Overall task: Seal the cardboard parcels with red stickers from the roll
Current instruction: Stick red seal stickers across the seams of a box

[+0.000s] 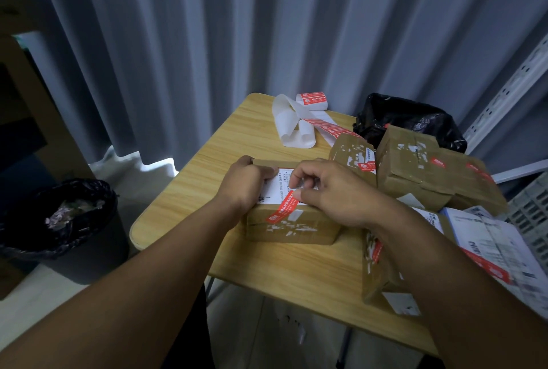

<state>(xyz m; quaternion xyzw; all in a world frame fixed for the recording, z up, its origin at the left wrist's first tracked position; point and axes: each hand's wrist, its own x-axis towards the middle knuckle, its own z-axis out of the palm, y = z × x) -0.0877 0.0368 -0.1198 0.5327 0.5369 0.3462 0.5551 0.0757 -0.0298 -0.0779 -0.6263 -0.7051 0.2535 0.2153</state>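
A cardboard parcel with a white shipping label lies in the middle of the wooden table. My left hand grips its left top edge, fingers curled over the label. My right hand rests on the top, its thumb pressing the upper end of a red sticker that runs slantwise from the label down over the front edge. The sticker roll stands at the table's far edge, with its strip of red stickers and loose white backing paper trailing toward me.
Several other cardboard parcels with red stickers are stacked at the right, one under my right forearm. A black plastic bag lies behind them. A black-lined waste bin stands on the floor at the left. Grey curtains hang behind.
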